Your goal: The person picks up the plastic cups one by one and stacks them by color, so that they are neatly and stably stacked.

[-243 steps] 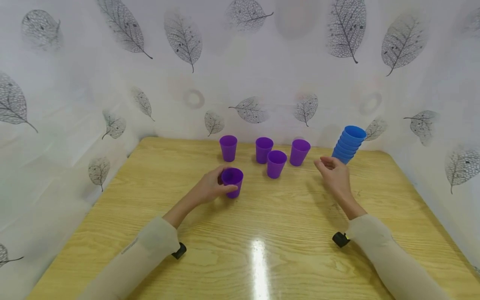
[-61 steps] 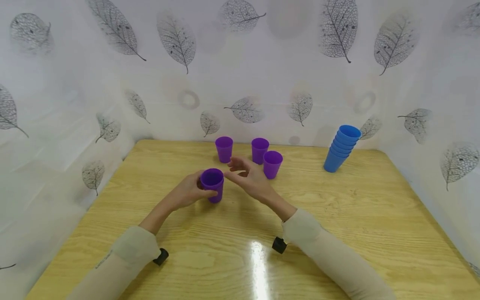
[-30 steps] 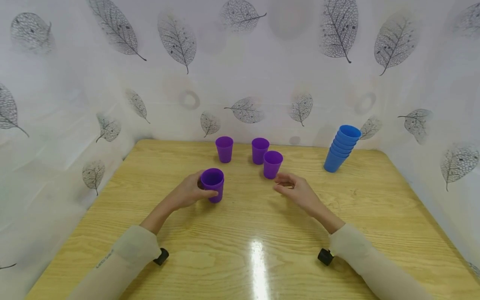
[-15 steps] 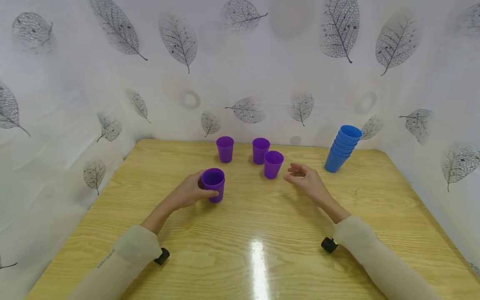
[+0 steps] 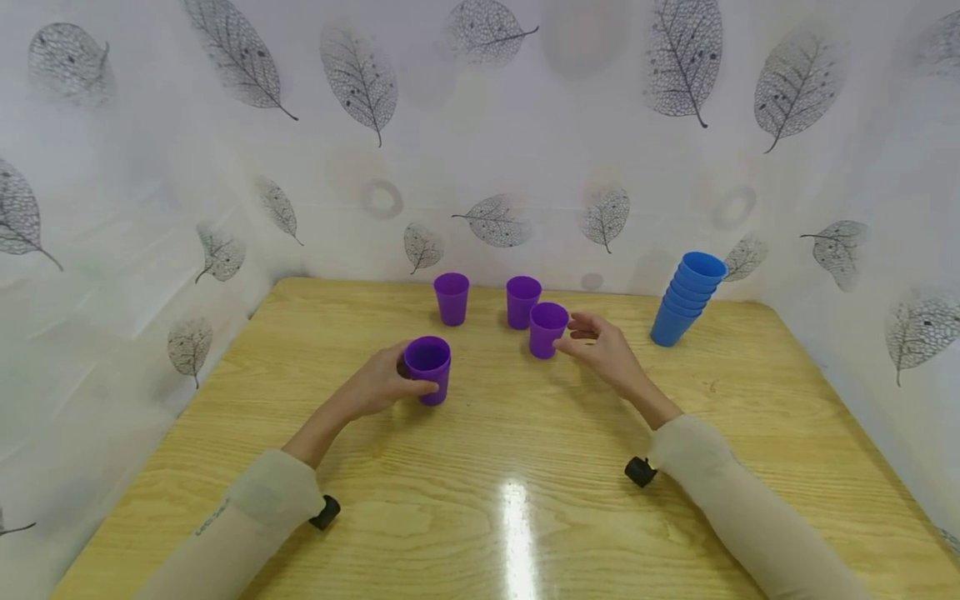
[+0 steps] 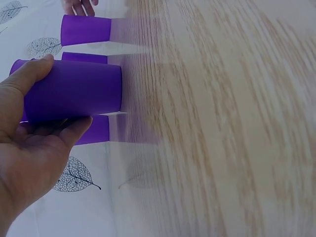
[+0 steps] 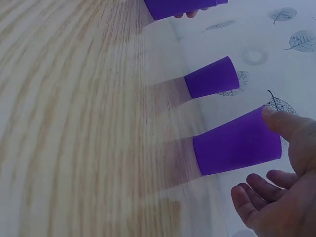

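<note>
Cups plain purple: held cup (image 5: 441,382), darker inside, plus back left cup (image 5: 452,302), back middle cup (image 5: 522,303) and front middle cup (image 5: 545,333). Cup stack (image 5: 685,302) solid blue. Tabletop (image 5: 420,492) yellow-tan, brown wood grain, white glare streak (image 5: 517,542). Wall covering (image 5: 555,150) whitish, dark grey lacy leaf prints (image 5: 684,54), faint grey circles (image 5: 585,37). Left sleeve (image 5: 251,517) and right sleeve (image 5: 738,500) cream, left with dark lettering (image 5: 212,517); wrist devices (image 5: 325,512) black.

Left hand (image 5: 381,384) curled in grip; right hand (image 5: 604,353) loose, thumb (image 7: 288,125) parted from fingers (image 7: 244,201); both forearms (image 5: 243,521) extended.
</note>
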Demonstrator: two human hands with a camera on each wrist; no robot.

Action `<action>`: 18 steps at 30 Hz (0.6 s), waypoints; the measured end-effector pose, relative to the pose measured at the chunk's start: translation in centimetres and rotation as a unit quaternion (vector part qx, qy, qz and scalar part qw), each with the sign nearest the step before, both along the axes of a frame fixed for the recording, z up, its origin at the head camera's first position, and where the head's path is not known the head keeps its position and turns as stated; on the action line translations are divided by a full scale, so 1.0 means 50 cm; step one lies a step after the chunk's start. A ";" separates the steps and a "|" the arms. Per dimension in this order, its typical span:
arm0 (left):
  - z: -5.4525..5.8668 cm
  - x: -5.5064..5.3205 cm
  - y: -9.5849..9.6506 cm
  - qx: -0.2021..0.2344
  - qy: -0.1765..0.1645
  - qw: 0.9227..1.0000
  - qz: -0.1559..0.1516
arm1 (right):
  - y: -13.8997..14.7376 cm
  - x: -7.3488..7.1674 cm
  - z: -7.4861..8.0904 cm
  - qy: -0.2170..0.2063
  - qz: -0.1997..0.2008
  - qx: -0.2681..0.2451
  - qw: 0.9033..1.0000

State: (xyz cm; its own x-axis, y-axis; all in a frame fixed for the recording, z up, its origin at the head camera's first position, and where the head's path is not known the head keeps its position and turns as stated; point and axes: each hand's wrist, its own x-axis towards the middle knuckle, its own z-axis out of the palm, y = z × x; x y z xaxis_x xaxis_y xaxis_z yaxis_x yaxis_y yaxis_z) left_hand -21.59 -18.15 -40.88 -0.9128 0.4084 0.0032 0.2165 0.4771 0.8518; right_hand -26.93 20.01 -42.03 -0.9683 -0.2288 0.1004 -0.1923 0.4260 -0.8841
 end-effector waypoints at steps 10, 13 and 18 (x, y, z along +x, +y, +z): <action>-0.004 -0.003 -0.001 -0.003 0.005 1.000 -0.001 | -0.036 -0.020 0.000 0.016 -0.006 -0.008 1.000; -0.006 -0.004 -0.001 -0.002 0.006 1.000 -0.003 | -0.042 -0.022 0.000 0.009 -0.008 -0.011 1.000; -0.006 -0.004 -0.002 0.006 0.007 1.000 -0.008 | -0.048 -0.026 -0.003 0.005 -0.006 -0.015 1.000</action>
State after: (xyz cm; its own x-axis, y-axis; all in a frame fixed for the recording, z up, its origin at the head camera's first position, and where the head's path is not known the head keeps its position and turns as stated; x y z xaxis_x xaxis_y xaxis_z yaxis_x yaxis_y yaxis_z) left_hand -21.77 -18.23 -41.16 -0.9062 0.4225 0.0202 0.2354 0.4641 0.8540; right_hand -28.23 17.61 -42.17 -0.9700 -0.2130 0.1167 -0.1958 0.4010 -0.8949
